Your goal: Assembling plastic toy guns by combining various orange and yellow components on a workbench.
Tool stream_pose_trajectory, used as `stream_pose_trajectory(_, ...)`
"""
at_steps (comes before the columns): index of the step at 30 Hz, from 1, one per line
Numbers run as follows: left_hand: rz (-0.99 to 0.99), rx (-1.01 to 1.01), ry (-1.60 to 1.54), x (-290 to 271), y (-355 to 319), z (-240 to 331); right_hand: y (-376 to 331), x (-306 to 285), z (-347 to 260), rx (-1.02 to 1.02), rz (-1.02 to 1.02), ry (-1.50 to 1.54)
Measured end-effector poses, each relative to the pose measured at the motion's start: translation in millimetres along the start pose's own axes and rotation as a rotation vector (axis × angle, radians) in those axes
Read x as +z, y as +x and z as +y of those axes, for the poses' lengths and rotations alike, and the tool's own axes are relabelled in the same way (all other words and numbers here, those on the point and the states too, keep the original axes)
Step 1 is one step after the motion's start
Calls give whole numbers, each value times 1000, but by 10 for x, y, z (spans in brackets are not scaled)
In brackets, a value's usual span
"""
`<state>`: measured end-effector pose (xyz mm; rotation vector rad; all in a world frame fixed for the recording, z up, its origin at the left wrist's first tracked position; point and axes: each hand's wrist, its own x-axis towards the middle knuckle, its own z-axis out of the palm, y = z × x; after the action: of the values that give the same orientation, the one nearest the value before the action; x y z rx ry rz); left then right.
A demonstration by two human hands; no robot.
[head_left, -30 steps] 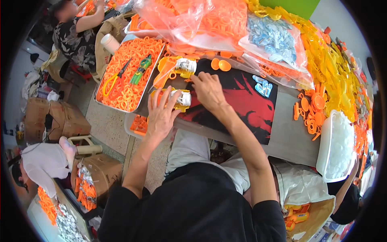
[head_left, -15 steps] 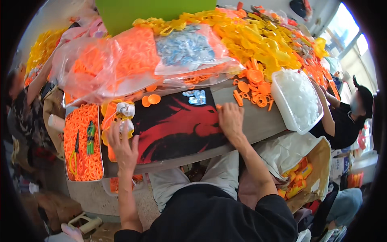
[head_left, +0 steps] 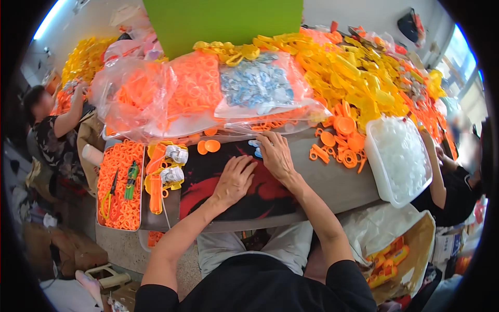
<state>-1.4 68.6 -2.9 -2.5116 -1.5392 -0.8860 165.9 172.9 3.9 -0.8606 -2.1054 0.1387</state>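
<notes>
A black mat with a red design (head_left: 270, 200) lies in front of me on the grey table. My right hand (head_left: 277, 158) is at its far edge, fingers bent down over some small light-blue plastic pieces (head_left: 255, 147), which it partly covers. My left hand (head_left: 234, 181) rests on the middle of the mat, just left of the right one, with its fingers stretched out and nothing visible in them. To the left of the mat stand two yellow-and-orange plastic assemblies with white parts (head_left: 170, 174). Two orange discs (head_left: 209, 146) lie at the mat's far left corner.
A tray of orange rings (head_left: 120, 213) at left holds scissors (head_left: 109, 196) and green-handled cutters (head_left: 131, 181). Bags of orange parts (head_left: 196, 83) and blue parts (head_left: 255, 80) lie behind. At right are loose orange parts (head_left: 343, 140) and a white tub (head_left: 399, 161). People work on both sides.
My left hand has moved right, from the yellow-and-orange assemblies onto the mat. My right hand has gone from the mat's right edge to the blue pieces. The whole view has shifted slightly.
</notes>
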Motion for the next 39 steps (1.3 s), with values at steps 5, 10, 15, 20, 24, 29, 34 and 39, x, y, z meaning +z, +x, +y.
stream_pose_trajectory(5, 132, -159, -271, -200, 167, -164, 27, 79, -35, -127, 157, 13)
stream_pose_trajectory(10, 301, 107, 26, -543, 1334, -646, 53, 9, -14, -61, 188, 94)
stream_pose_trajectory(15, 503, -5, 457, -820, 2607, -1755, 80, -41, -28, -24, 181, 121)
stream_pose_trajectory(20, 476, -244, 774, -718, 2852, -2865, 65, 32, -19, -18, 127, 114)
stream_pose_trajectory(24, 168, -211, 533, -897, 3074, -2980, 77, -43, 62, 25, 144, 115)
stream_pose_trajectory(29, 494, -292, 433, -1620, 3105, -2684, 107, 6, 45, 11, 123, 115)
stream_pose_trajectory(34, 426, -574, -408, -1748, 2866, -2295, 86, 11, 30, 7, 102, 118)
stream_pose_trajectory(39, -30, -778, -575, -1452, 2653, -2135, 64, 35, 32, 16, 99, 115)
